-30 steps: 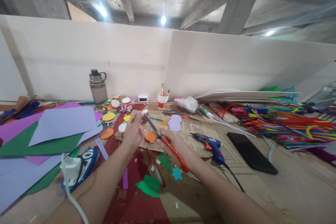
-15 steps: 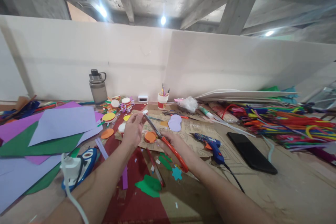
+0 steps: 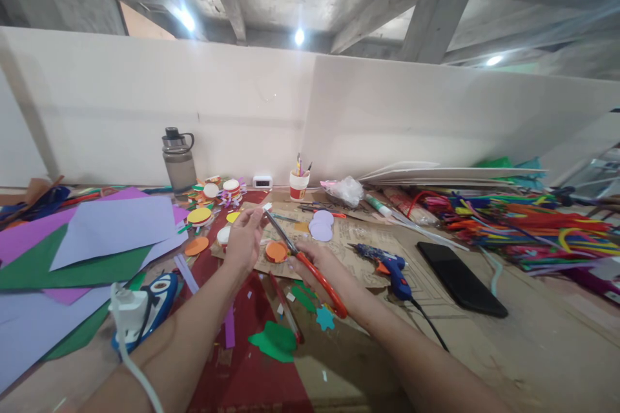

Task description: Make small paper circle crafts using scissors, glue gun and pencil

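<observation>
Between the fingertips of my left hand (image 3: pixel 245 239) is a small white piece of paper (image 3: pixel 267 207). My right hand (image 3: pixel 322 274) grips a pair of scissors (image 3: pixel 317 277) with red handles. The blades point up and left, their tips at the white piece. Just below the blades lies a stack of orange paper discs (image 3: pixel 276 251). Lilac paper discs (image 3: pixel 321 226) rest beyond my right hand. A teal paper flower (image 3: pixel 325 318) and green paper scraps (image 3: pixel 275 341) lie nearer to me, beside a red pen-like tool (image 3: pixel 287 310).
A blue glue gun (image 3: pixel 394 271) and a black phone (image 3: pixel 460 279) lie at the right, before a heap of pipe cleaners (image 3: pixel 533 226). Coloured paper sheets (image 3: pixel 116 226) cover the left side. A water bottle (image 3: pixel 178 161) and a pen cup (image 3: pixel 299 186) stand along the back.
The whole view has shifted very slightly. My hands, the scissors and the white piece keep almost the same positions.
</observation>
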`<state>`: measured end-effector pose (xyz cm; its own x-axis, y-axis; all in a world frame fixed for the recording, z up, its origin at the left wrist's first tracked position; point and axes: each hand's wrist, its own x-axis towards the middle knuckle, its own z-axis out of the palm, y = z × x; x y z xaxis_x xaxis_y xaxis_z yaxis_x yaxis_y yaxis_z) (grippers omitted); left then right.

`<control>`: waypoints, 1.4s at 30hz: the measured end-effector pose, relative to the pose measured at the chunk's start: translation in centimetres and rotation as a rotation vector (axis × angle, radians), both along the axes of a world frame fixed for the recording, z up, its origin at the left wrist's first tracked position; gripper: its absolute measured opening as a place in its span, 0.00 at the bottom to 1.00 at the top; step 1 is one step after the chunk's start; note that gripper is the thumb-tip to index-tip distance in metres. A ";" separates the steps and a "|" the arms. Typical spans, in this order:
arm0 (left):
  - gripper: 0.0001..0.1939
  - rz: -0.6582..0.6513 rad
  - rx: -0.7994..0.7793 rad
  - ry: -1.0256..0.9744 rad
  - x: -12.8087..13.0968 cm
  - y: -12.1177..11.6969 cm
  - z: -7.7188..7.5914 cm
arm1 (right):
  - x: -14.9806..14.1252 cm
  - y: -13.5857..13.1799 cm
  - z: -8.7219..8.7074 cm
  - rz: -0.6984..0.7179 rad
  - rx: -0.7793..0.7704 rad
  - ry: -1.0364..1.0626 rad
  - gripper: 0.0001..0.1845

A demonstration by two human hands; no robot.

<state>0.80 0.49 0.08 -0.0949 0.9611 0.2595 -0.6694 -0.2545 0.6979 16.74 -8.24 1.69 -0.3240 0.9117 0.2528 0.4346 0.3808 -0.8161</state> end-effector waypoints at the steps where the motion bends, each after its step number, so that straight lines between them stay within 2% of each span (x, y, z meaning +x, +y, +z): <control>1: 0.12 0.001 -0.002 -0.005 0.0 0.0 0.0 | 0.0 0.0 0.0 -0.005 -0.009 0.004 0.05; 5: 0.12 -0.001 0.006 -0.008 0.0 0.0 -0.1 | -0.2 0.0 0.4 -0.032 -0.050 -0.010 0.05; 11: 0.11 0.002 0.012 -0.004 0.0 0.1 -0.3 | -0.2 0.0 0.7 -0.020 0.025 -0.021 0.07; 16: 0.11 0.002 0.005 0.018 0.0 -0.1 -0.1 | -0.2 -0.3 0.7 -0.061 0.008 -0.049 0.07; 20: 0.12 -0.004 0.008 0.016 0.0 -0.2 0.0 | -0.2 -0.3 0.5 -0.072 -0.015 -0.074 0.06; 29: 0.13 0.018 0.003 0.005 0.0 0.0 0.0 | -0.2 0.3 -0.1 -0.040 0.047 -0.007 0.05; 35: 0.14 0.056 -0.002 0.038 0.0 0.0 0.2 | 0.1 -0.1 -0.5 0.076 -0.065 0.051 0.04; 42: 0.14 0.051 -0.018 0.015 0.2 -0.2 0.5 | 0.9 -0.6 0.2 0.192 -0.133 0.055 0.06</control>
<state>0.99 0.26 0.55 -0.1398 0.9596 0.2443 -0.6455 -0.2754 0.7124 17.68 -8.82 1.93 -0.4840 0.8609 0.1566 0.3178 0.3397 -0.8852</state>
